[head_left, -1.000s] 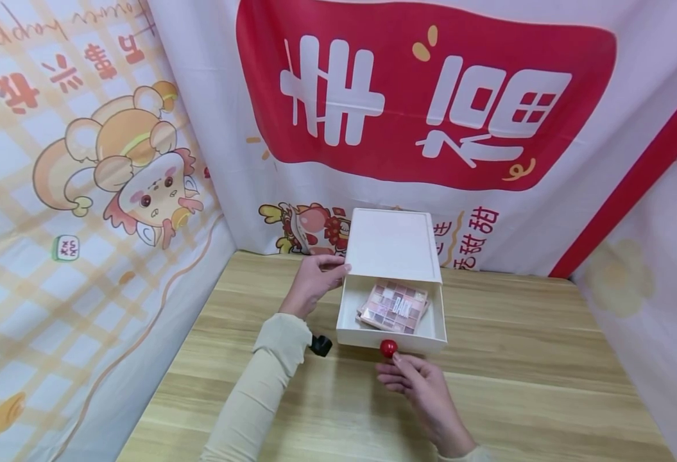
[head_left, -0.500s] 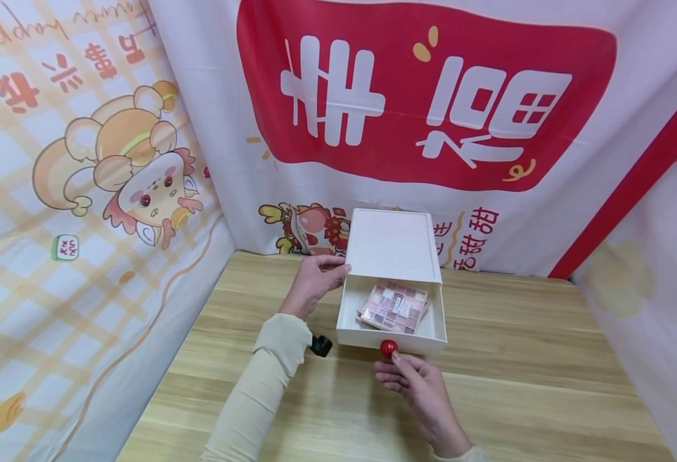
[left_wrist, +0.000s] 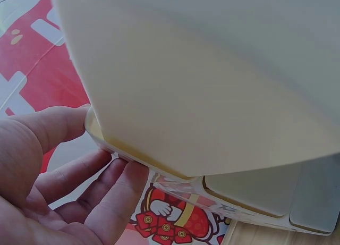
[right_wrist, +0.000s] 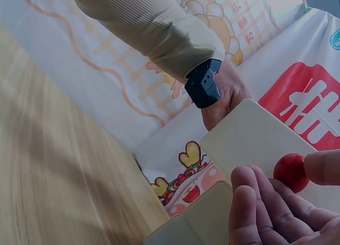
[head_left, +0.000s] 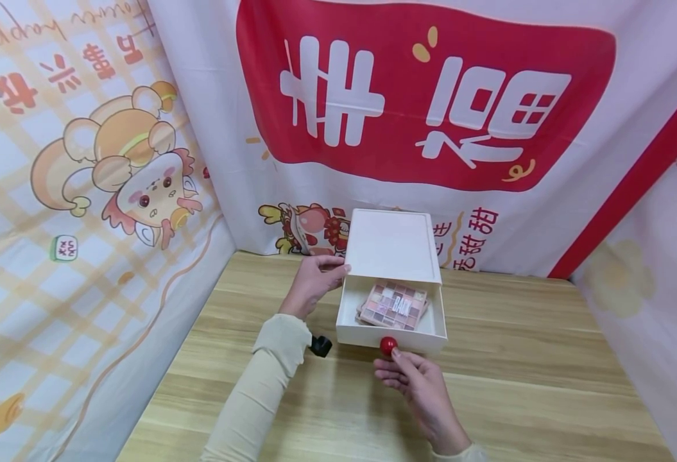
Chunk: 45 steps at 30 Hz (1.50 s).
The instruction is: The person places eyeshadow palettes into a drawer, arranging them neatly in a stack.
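A white drawer box [head_left: 393, 247] stands on the table with its drawer [head_left: 352, 335] pulled partway out. Inside the drawer lie flat makeup palettes [head_left: 394, 305], one on another, with a checkered pink and brown cover on top. My left hand [head_left: 313, 282] holds the left front edge of the box's casing; in the left wrist view its thumb is at the rim and the fingers lie along the side. At the drawer front, my right hand [head_left: 421, 391] pinches the round red knob [head_left: 388, 346], thumb on one side and fingers on the other, as the right wrist view [right_wrist: 292, 172] shows.
The wood-grain table [head_left: 523, 346] ends at a printed cloth backdrop [head_left: 430, 173] close behind the box. Another patterned cloth [head_left: 84, 321] hangs at the left. A black wrist device [head_left: 321, 346] sits on the left wrist.
The red knob and my right hand have shifted very slightly toward the box. My left hand keeps its place, and the palettes lie as before.
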### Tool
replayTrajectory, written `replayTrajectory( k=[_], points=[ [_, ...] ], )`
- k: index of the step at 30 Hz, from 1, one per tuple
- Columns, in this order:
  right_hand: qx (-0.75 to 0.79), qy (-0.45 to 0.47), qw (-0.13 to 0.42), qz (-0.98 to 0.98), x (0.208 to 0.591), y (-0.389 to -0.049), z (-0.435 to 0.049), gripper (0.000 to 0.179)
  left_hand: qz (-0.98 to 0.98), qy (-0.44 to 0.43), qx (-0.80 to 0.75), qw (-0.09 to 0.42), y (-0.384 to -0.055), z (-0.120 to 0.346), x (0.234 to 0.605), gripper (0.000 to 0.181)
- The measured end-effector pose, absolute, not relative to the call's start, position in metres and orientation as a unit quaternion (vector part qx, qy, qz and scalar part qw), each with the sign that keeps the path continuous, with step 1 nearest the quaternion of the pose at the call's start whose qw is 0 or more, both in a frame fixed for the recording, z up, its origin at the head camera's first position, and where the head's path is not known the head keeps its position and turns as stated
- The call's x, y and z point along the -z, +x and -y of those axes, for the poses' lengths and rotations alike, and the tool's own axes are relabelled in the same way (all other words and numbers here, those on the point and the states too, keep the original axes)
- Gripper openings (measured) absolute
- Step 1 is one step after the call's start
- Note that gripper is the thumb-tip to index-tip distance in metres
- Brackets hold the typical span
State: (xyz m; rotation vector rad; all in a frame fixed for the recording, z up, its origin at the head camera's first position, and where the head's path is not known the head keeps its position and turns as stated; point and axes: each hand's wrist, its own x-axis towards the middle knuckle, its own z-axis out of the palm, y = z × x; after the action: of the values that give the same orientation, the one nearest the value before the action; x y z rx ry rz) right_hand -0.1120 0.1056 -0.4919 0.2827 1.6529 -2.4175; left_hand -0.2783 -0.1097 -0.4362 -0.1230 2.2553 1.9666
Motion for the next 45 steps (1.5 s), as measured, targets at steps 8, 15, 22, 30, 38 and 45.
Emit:
replayTrajectory(
  k=[8,15,22,30,38,45],
  points=[
    [0.817,0.1,0.098,-0.56,0.491,-0.112,-0.105,0.029,-0.753,-0.041,-0.653,0.075,-0.277,0.11,0.436,0.029],
    [0.819,0.097,0.093,-0.559,0.491,-0.116,-0.106,0.032,-0.75,-0.04,-0.656,0.077,-0.278,0.111,0.435,0.029],
    [0.823,0.105,0.087,-0.552,0.491,-0.124,-0.106,0.029,-0.747,-0.04,-0.659,0.078,-0.278,0.111,0.436,0.029],
    [0.822,0.095,0.08,-0.556,0.492,-0.133,-0.106,0.031,-0.745,-0.039,-0.662,0.078,-0.278,0.111,0.437,0.029],
    [0.822,0.098,0.083,-0.555,0.493,-0.143,-0.107,0.036,-0.74,-0.038,-0.667,0.076,-0.279,0.112,0.439,0.029],
    [0.827,0.095,0.088,-0.547,0.493,-0.151,-0.107,0.04,-0.735,-0.035,-0.673,0.076,-0.28,0.112,0.44,0.03]
  ],
)
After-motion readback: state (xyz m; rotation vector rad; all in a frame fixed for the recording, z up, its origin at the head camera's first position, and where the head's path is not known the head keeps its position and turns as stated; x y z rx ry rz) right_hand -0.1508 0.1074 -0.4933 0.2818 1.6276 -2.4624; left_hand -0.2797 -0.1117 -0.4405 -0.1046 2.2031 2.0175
